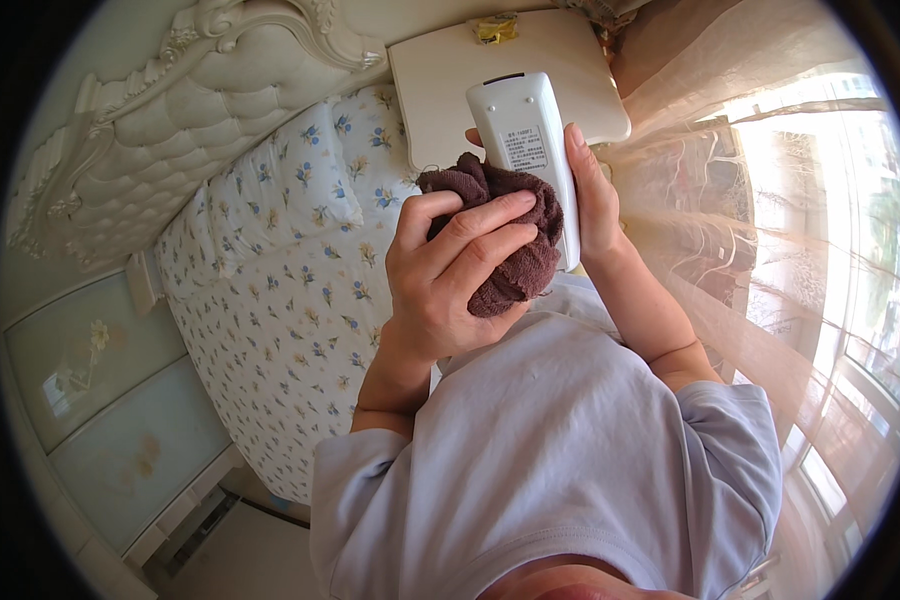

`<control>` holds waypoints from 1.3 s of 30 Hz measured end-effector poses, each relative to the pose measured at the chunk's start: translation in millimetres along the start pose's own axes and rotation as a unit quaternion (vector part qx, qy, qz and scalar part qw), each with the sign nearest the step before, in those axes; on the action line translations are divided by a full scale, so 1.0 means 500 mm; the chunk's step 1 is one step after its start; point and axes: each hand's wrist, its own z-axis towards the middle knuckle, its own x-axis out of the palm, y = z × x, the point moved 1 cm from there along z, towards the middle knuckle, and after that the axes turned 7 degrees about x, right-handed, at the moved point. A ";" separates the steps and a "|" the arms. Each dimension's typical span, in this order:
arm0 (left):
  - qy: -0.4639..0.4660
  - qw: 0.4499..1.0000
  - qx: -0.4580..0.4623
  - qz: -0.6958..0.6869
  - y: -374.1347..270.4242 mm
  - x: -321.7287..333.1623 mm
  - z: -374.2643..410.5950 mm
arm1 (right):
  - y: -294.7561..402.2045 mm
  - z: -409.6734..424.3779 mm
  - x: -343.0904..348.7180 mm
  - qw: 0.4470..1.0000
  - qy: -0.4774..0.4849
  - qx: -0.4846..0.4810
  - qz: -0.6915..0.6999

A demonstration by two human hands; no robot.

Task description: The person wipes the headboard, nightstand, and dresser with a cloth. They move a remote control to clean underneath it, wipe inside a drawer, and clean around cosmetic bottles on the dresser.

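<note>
A white remote control (521, 127) is held upright with its back towards me; the back carries a printed label. Along its right edge lies the thumb of my right hand (596, 195), and a fingertip shows at its left edge, the other fingers being hidden behind. My left hand (450, 277) grips a bunched dark brown terry cloth (514, 247), its fingers spread over the folds. The cloth lies against the lower part of the remote's back and covers it. Both hands are in front of my chest.
Ahead stands a cream bedside table (435, 90) with a yellow packet (495, 28) on it. To the left is a bed (292, 300) with floral bedding and a tufted headboard (195, 112). Sheer curtains (682, 195) hang by a bright window on the right.
</note>
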 end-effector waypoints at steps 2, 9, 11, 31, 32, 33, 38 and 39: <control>-0.015 1.000 -0.003 0.004 0.010 0.000 -0.005 | 0.003 -0.002 0.003 1.000 -0.002 -0.003 0.007; 0.017 1.000 -0.001 -0.021 -0.005 0.007 -0.006 | 0.009 -0.004 0.013 1.000 -0.014 -0.007 0.022; 0.008 1.000 0.011 -0.006 -0.019 0.016 0.003 | 0.007 -0.002 0.015 0.999 -0.023 -0.004 0.029; 0.032 0.999 -0.009 -0.030 -0.018 0.015 0.011 | 0.005 0.004 0.010 0.999 -0.036 -0.013 0.017; 0.034 0.999 -0.006 -0.024 -0.023 0.018 0.013 | 0.005 0.005 0.012 0.999 -0.036 -0.015 0.015; 0.037 0.999 -0.002 -0.018 -0.026 0.023 0.014 | 0.005 0.006 0.012 0.999 -0.036 -0.019 0.013; 0.029 0.999 -0.010 -0.030 -0.023 0.018 0.021 | 0.010 0.006 0.007 0.999 -0.033 -0.031 0.015; 0.029 0.999 -0.014 -0.034 -0.021 0.016 0.021 | 0.012 0.005 0.008 0.999 -0.036 -0.030 0.015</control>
